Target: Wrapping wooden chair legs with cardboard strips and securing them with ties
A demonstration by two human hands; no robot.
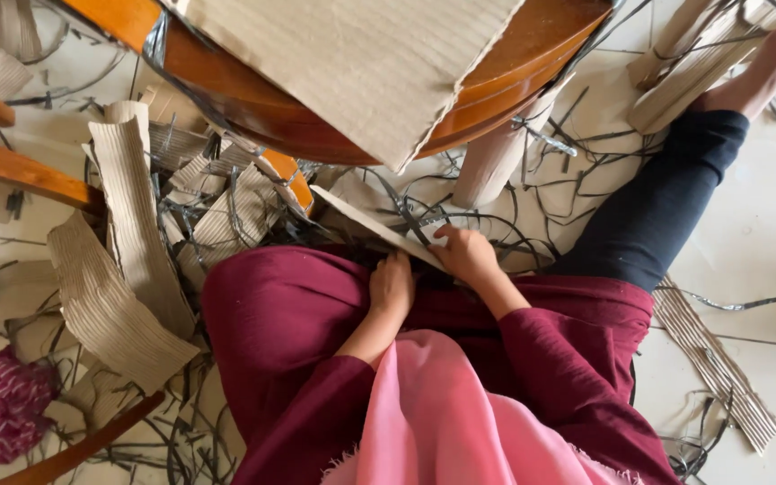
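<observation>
My left hand [392,286] rests with curled fingers on my maroon-clad lap, pressing the near end of a long flat cardboard strip [361,221]. My right hand [465,253] grips the same strip a little farther right, beside thin dark scrap strips [410,218]. The strip runs diagonally up-left toward an orange wooden piece [287,176]. Whether the right hand also holds a tool is hidden by the fingers.
A round wooden table [532,63] with a corrugated cardboard sheet [361,63] overhangs ahead. Curled corrugated pieces [127,224] and dark shavings litter the floor. Wooden chair rails [20,171] stand left, a cardboard tube [496,157] ahead, my outstretched leg [657,207] right.
</observation>
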